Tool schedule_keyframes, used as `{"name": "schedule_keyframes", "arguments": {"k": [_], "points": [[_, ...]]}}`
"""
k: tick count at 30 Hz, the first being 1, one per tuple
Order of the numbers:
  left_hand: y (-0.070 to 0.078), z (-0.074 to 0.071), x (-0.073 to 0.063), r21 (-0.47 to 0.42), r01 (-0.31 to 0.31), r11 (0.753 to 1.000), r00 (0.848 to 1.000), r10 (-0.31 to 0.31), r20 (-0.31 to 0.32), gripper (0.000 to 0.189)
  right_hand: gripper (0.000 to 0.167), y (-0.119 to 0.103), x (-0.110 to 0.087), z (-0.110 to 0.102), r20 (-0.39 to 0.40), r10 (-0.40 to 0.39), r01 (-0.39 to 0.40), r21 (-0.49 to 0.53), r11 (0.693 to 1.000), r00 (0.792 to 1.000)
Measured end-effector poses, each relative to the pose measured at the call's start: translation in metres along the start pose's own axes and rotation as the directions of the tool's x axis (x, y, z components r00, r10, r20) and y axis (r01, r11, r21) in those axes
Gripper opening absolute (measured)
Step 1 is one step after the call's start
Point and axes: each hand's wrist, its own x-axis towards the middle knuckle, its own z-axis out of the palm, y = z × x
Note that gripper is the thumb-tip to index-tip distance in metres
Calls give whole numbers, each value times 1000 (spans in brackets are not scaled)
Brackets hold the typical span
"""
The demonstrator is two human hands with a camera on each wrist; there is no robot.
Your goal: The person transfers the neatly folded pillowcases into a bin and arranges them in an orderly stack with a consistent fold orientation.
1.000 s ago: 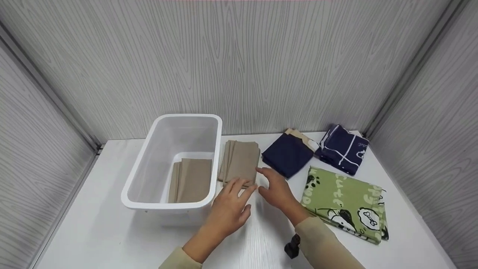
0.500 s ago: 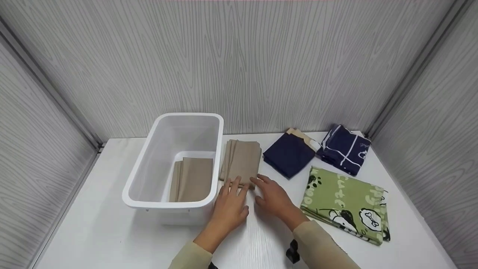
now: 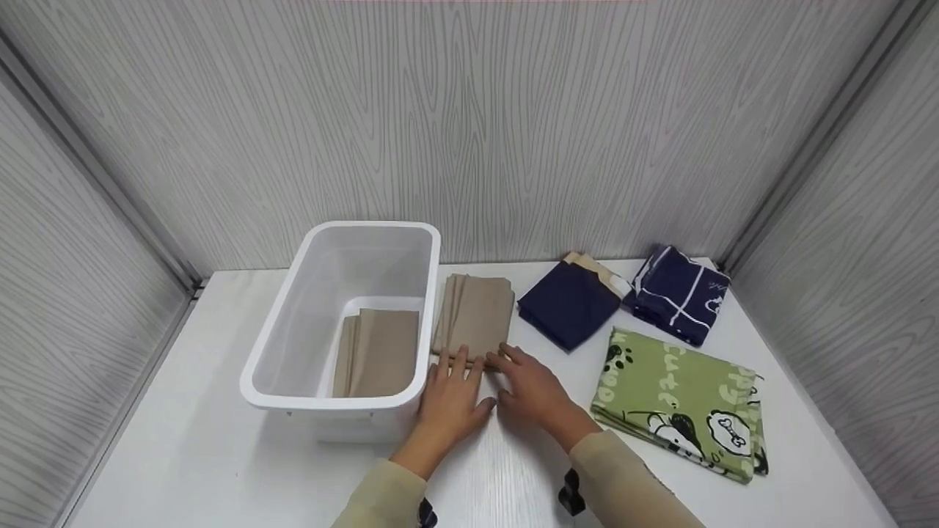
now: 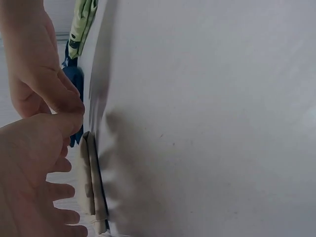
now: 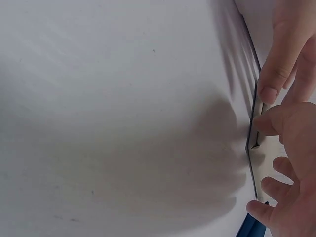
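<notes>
A folded tan cloth (image 3: 480,315) lies on the table against the right side of a white plastic bin (image 3: 253,378). My left hand (image 3: 450,407) touches its near edge, fingers stretched forward and side by side. At the near right corner of that cloth, the fingertips of my right hand (image 3: 535,392) rest close to the left ones. The left wrist view shows my left hand (image 4: 29,168) and the cloth's layered edge (image 4: 90,177). In the right wrist view, the fingers of my right hand (image 5: 296,158) are spread and loosely bent. Neither hand grips anything.
Another folded tan cloth (image 3: 385,352) lies inside the bin. To the right are a navy folded cloth (image 3: 568,304) over a beige piece (image 3: 587,262), a navy cloth with white lines (image 3: 678,293) and a green printed cloth (image 3: 675,396). Grey panels (image 3: 469,132) stand around the table.
My right hand has moved from the tan cloth's right side toward its near corner. My left fingers have straightened along the near edge. The cloths stay about where they were.
</notes>
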Motion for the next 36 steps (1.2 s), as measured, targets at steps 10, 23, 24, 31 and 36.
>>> {"name": "schedule_keyframes", "arguments": {"k": [10,23,24,31,36], "points": [[-3,4,6,45,26,999,999,-28,40,72,62,-2,8,2,69,49,-50,2,999,996],[-2,3,5,-8,30,1000,994,-29,107,71,58,2,3,9,120,48,-46,-23,999,992],[-2,3,5,-10,32,999,993,-30,114,71,57,2,2,9,113,44,-42,-26,999,993],[4,3,-4,-20,35,999,989,-32,146,72,54,4,-5,11,81,29,-26,-34,999,996],[8,2,-12,-26,32,999,989,-28,145,71,52,4,-12,11,77,7,-4,-41,999,997]]}}
